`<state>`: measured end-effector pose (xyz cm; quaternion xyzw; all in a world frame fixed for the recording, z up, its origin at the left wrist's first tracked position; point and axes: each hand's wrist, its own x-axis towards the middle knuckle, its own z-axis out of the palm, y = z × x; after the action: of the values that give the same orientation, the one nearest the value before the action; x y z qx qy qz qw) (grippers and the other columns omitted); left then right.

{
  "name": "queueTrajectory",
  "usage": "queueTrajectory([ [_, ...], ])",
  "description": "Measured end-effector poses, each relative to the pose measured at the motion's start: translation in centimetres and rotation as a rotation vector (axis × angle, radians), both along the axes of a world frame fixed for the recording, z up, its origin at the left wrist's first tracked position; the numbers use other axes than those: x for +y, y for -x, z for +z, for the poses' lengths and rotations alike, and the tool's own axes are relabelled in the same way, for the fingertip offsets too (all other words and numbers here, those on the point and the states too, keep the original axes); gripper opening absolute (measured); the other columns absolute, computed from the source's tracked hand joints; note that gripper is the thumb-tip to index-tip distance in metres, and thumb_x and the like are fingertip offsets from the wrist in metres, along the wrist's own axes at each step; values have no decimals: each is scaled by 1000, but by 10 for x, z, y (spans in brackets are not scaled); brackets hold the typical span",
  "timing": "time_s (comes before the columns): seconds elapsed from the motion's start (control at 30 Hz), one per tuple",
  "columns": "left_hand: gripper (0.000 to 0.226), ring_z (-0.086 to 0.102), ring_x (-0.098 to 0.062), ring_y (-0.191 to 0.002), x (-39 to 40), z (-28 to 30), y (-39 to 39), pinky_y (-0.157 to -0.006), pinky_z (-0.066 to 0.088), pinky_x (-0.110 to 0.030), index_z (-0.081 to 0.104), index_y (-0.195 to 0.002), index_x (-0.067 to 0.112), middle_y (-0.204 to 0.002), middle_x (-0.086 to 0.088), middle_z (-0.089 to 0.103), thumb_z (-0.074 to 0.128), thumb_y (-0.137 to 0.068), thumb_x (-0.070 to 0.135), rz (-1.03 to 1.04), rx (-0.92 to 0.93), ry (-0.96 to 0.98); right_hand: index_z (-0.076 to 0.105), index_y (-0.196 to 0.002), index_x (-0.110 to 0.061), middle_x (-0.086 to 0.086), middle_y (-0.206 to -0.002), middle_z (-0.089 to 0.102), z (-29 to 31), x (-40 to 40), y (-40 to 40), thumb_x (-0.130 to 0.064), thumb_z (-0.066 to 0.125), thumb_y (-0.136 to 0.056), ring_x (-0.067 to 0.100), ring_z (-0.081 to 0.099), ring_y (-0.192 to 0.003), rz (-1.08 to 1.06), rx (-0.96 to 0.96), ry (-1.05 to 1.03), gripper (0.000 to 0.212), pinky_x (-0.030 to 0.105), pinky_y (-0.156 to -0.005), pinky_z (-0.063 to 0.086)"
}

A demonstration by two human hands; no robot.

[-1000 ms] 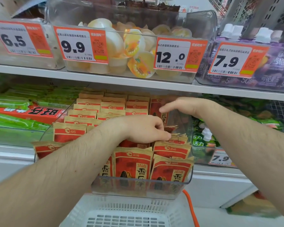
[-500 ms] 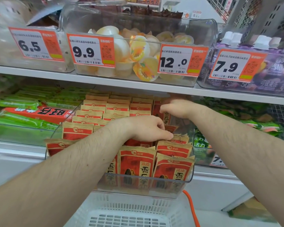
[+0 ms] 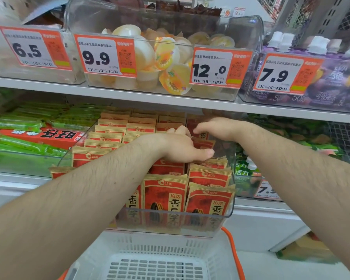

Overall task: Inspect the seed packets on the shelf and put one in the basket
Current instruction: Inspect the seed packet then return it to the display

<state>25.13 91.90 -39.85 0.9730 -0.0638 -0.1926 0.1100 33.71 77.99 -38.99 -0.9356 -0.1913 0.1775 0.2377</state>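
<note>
I read four orange price tags on the upper bins: 6.5 [image 3: 35, 48], 9.9 [image 3: 106, 56], 12.0 [image 3: 220, 67] and 7.9 [image 3: 287, 74]. The seed packets [image 3: 166, 196] carry 洽洽 and 香瓜子 (the lower characters blur behind the bin wall). A red box [image 3: 42, 136] shows 旺仔 upside down. The purple pouches [image 3: 331, 91] read 50%.

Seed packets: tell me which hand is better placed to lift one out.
Left, probably. The left hand already lies on the seed packets mid-bin, thumb at their tops; the right hand reaches farther back.
</note>
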Motion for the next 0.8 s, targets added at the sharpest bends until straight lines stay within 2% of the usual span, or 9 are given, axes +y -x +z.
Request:
queueTrajectory([
  [0.1, 80, 14, -27, -144, 0, -1, -1, -117, 21, -50, 61, -136, 24, -158, 8, 16, 24, -91, 78, -4, -28, 15, 73, -108, -21, -1, -114, 69, -5, -10, 5, -35, 65, -88, 12, 61, -89, 108, -112, 171, 25, 33, -75, 50],
  [0.2, 74, 11, -31, -147, -1, 0, 1, -117, 17, -51, 56, -140, 29, -161, 5, 13, 24, -93, 75, -16, -15, 10, 73, -90, -31, -6, -102, 71, -10, -16, 10, -30, 65, -92, 19, 62, -100, 96, -353, 307, 8, 45, -99, 48],
  [0.27, 71, 13, -30, -148, 1, 1, 4, -118, 18, -49, 51, -144, 25, -162, 3, 15, 33, -93, 72, -4, -76, 36, 74, -95, -30, -7, -106, 70, -13, -21, 19, -29, 60, -96, 23, 59, -108, 29, -546, 260, 14, 49, -107, 39],
  [0.37, 60, 30, -24, -140, 1, 3, 11, -115, 29, -39, 54, -140, 22, -150, -2, 31, 51, -94, 60, 54, -276, 208, 76, -102, -19, 0, -105, 72, -14, -33, 37, -24, 59, -97, 26, 60, -102, 8, -766, 38, 19, 41, -95, 46],
  [0.47, 26, 49, -11, -110, -3, 11, 20, -90, 37, -18, 66, -112, 25, -121, 3, 44, 65, -91, 40, 147, -575, 483, 75, -99, -14, -2, -88, 69, -3, -42, 62, -19, 59, -97, 19, 59, -84, -72, -821, -286, 16, 32, -78, 47],
  [0.53, 4, 51, -7, -97, -5, 21, 27, -83, 40, -16, 66, -94, 27, -108, 7, 48, 67, -90, 27, 173, -756, 618, 72, -96, -17, -13, -77, 61, 9, -43, 76, -18, 60, -98, 7, 52, -72, -129, -847, -455, 12, 25, -69, 40],
  [0.63, 16, 53, -3, -94, -7, 39, 37, -91, 48, -24, 62, -82, 29, -97, 16, 46, 68, -88, 15, 130, -964, 777, 63, -90, -27, -22, -72, 57, 33, -36, 96, -21, 62, -96, -6, 54, -66, -183, -901, -670, 8, 15, -64, 40],
  [0.73, 22, 53, 5, -86, -7, 62, 56, -81, 50, -17, 60, -78, 31, -96, 14, 49, 69, -87, 13, 97, -1085, 885, 63, -84, -26, -17, -73, 64, 61, -29, 118, -19, 66, -92, -3, 59, -65, -213, -871, -933, 11, 23, -66, 50],
  [0.8, 24, 53, 6, -80, -9, 75, 75, -73, 47, -11, 58, -77, 32, -96, 8, 51, 69, -87, 13, 81, -1121, 949, 65, -82, -24, -6, -74, 70, 75, -27, 135, -19, 69, -89, 10, 66, -70, -221, -761, -1113, 9, 34, -67, 57],
])
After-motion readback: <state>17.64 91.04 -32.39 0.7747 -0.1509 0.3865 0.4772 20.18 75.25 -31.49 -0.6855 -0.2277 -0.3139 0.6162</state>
